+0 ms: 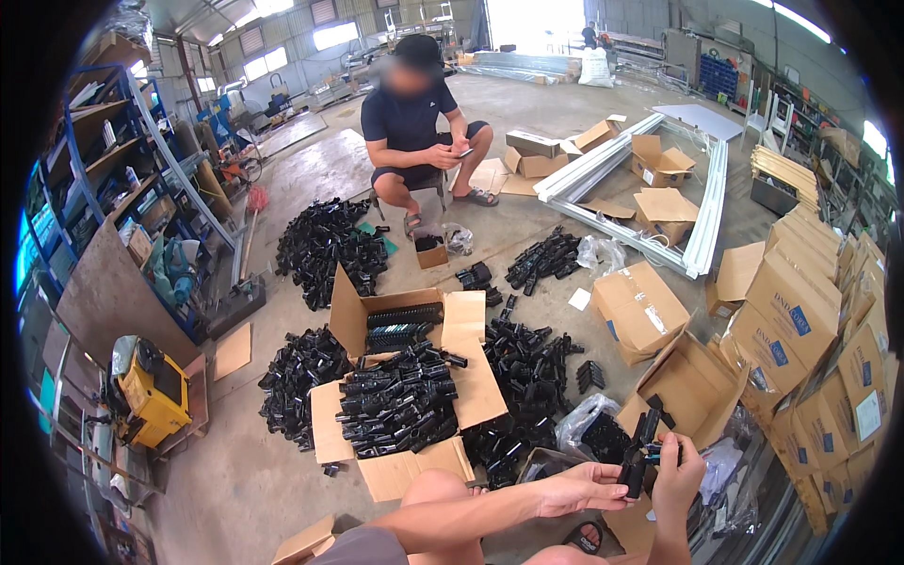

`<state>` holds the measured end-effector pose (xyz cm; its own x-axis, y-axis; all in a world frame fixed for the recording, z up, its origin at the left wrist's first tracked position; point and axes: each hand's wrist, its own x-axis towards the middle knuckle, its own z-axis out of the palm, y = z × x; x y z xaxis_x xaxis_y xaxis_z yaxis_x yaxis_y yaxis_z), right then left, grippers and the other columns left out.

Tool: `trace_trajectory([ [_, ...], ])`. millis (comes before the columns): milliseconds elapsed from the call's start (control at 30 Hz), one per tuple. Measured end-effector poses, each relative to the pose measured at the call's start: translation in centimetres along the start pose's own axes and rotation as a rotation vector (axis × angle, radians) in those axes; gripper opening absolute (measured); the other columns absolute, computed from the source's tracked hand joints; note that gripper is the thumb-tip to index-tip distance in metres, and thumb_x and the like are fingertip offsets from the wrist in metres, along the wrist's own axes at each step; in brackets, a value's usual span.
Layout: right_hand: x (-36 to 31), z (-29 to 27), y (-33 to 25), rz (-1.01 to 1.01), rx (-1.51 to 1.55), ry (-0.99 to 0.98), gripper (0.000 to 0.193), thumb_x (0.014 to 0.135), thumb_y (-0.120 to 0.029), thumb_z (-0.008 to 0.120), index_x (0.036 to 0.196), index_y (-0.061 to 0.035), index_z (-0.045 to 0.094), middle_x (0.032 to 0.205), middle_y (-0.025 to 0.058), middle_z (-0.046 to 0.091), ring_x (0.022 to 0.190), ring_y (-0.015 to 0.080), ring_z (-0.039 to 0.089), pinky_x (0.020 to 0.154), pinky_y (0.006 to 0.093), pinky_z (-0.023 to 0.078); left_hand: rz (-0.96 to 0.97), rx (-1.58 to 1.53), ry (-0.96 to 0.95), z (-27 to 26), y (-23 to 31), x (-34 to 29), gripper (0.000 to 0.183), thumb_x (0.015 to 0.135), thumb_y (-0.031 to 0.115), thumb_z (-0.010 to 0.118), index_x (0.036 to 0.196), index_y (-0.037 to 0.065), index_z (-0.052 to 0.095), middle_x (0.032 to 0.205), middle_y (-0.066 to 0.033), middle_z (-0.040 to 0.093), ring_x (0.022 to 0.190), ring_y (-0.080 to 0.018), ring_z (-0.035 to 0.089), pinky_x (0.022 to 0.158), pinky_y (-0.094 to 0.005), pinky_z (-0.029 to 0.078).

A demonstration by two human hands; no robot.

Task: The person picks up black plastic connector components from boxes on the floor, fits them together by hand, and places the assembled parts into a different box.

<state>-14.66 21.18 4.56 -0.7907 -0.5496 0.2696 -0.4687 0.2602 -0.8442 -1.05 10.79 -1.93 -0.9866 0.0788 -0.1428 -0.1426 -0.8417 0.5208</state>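
At the lower right I hold a black, jointed hardware piece (644, 441), tilted slightly from upright; its exact kind is unclear. My left hand (586, 490) pinches its lower end between thumb and fingers. The fingers of my right hand (678, 476) close around its right side, partly covering it. Below and beyond my hands is a clear plastic bag (576, 426) next to more black parts. To the left, an open carton (400, 478) holds a heap of similar black pieces (400, 400), with a neatly stacked row at its far side.
Loose heaps of black parts (330, 250) lie around the carton. A seated person (414, 127) holds a small object beyond them. An open box (692, 381) and stacked cartons (791, 306) stand right, near a white frame (702, 226). A yellow machine (155, 391) stands left.
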Motion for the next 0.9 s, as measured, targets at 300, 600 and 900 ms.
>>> trace_trajectory([
  [300, -0.3, 0.5, 0.0, 0.054, 0.006, -0.067, 0.033, 0.099, -0.022, 0.052, 0.092, 0.0070, 0.066, 0.073, 0.0067, 0.064, 0.068, 0.0104, 0.055, 0.063, 0.0275, 0.043, -0.072, -0.048, 0.070, -0.5, -0.5, -0.3, 0.040, 0.094, 0.018, 0.065, 0.131, 0.005, 0.055, 0.120, -0.0035, 0.065, 0.112, -0.0105, 0.062, 0.098, -0.0246, 0.051],
  [600, -0.1, 0.9, 1.0, -0.019, 0.064, 0.018, 0.030, 0.098, -0.023, 0.055, 0.099, 0.0049, 0.067, 0.080, 0.0153, 0.069, 0.075, 0.0185, 0.066, 0.068, 0.0339, 0.050, 0.079, 0.037, 0.175, 0.6, 0.2, 0.5, 0.028, 0.094, 0.022, 0.067, 0.118, 0.009, 0.064, 0.109, 0.0027, 0.067, 0.101, -0.0070, 0.062, 0.091, -0.0263, 0.052],
  [900, -0.5, 2.2, 0.6, 0.137, 0.194, -0.238, 0.027, 0.099, -0.025, 0.058, 0.109, -0.0014, 0.065, 0.071, 0.0038, 0.062, 0.067, 0.0054, 0.054, 0.061, 0.0243, 0.045, 0.051, 0.093, 0.353, 0.4, 1.6, -1.3, 0.033, 0.087, 0.006, 0.072, 0.118, -0.001, 0.063, 0.113, -0.0083, 0.068, 0.105, -0.0163, 0.065, 0.093, -0.0280, 0.054],
])
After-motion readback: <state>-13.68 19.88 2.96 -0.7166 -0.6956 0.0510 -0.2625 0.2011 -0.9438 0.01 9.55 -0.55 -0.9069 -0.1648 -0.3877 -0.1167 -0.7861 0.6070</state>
